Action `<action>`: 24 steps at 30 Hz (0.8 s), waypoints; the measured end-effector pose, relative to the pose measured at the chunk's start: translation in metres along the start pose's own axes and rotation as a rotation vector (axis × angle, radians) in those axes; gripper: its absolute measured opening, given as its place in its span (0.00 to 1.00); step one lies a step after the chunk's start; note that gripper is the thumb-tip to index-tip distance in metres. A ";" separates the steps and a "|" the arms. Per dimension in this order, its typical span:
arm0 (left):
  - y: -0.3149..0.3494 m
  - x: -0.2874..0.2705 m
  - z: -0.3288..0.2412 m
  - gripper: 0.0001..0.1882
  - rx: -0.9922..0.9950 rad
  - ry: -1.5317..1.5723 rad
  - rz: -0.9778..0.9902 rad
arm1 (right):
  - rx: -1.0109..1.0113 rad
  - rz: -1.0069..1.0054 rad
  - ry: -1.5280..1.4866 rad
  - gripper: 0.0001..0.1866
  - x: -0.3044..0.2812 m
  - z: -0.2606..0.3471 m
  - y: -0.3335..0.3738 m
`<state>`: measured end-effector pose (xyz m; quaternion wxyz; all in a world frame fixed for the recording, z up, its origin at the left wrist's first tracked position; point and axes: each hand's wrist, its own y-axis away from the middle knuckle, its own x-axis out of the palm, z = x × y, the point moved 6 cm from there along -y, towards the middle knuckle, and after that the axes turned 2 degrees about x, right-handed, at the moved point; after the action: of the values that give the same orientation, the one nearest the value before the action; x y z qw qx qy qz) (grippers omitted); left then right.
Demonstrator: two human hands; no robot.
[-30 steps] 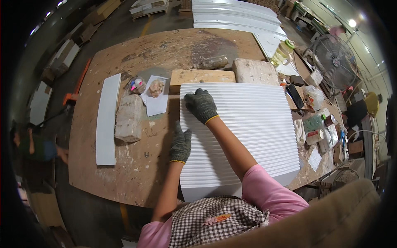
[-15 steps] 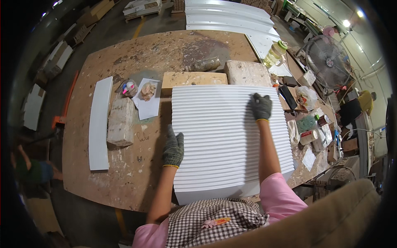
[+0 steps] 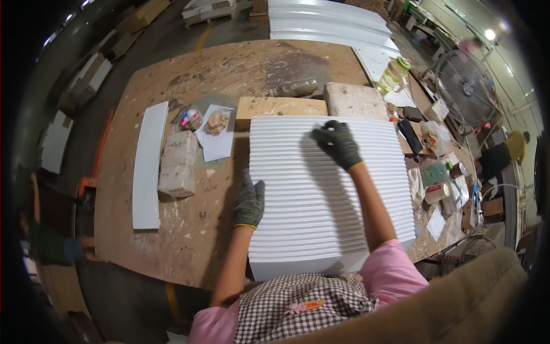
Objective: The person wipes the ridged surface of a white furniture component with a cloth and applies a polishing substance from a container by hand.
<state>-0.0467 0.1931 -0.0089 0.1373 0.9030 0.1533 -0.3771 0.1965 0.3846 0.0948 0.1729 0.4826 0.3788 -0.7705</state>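
Note:
A large white ribbed panel (image 3: 321, 218) lies flat on the worn wooden worktable (image 3: 189, 241) in front of me. My left hand (image 3: 250, 200), in a dark grey glove, presses against the panel's left edge with fingers together. My right hand (image 3: 337, 142), also gloved, rests on the panel's upper middle with fingers curled, holding nothing that I can see. Both forearms reach out from my pink sleeves at the bottom.
A grey stone block (image 3: 178, 163) and a narrow white strip (image 3: 148, 163) lie at the left. A sheet of paper (image 3: 217, 135), two wooden blocks (image 3: 281, 106), bottles (image 3: 395, 71), a fan (image 3: 465, 89) and clutter line the far and right sides. More white panels (image 3: 326, 17) are stacked beyond.
My right hand slid from the panel's left top to its right top, then back toward the upper middle. My left hand stays at the panel's left edge.

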 end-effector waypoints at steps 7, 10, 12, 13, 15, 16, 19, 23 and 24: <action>-0.003 0.001 0.000 0.40 -0.007 -0.030 0.050 | -0.209 0.220 0.300 0.14 0.003 -0.023 0.007; -0.003 0.002 0.003 0.40 0.024 -0.002 0.037 | -0.347 0.169 0.191 0.13 0.012 -0.012 -0.003; -0.005 0.003 0.003 0.41 0.085 -0.033 -0.029 | -0.332 0.161 0.215 0.12 0.014 -0.013 -0.007; -0.005 0.009 0.006 0.41 0.059 -0.018 0.006 | -0.355 0.119 0.216 0.11 0.011 -0.012 -0.007; -0.006 0.015 0.014 0.40 0.008 0.001 -0.011 | -0.402 0.124 0.297 0.06 0.010 -0.010 -0.006; -0.008 0.016 0.010 0.41 0.097 -0.081 -0.044 | -0.318 0.212 0.296 0.05 0.012 -0.013 -0.007; -0.009 0.027 0.011 0.44 0.102 -0.111 -0.054 | -0.418 0.150 0.301 0.05 0.007 -0.001 -0.009; -0.010 0.035 0.017 0.42 0.074 -0.135 -0.155 | -0.434 0.085 0.215 0.10 0.017 0.010 -0.025; -0.013 0.039 0.022 0.41 0.039 -0.082 -0.104 | -0.464 0.096 0.261 0.10 0.022 0.014 -0.028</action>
<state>-0.0394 0.2038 -0.0534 0.1059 0.8801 0.1868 -0.4235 0.1600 0.3949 0.0909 0.2650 0.5427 0.5409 -0.5854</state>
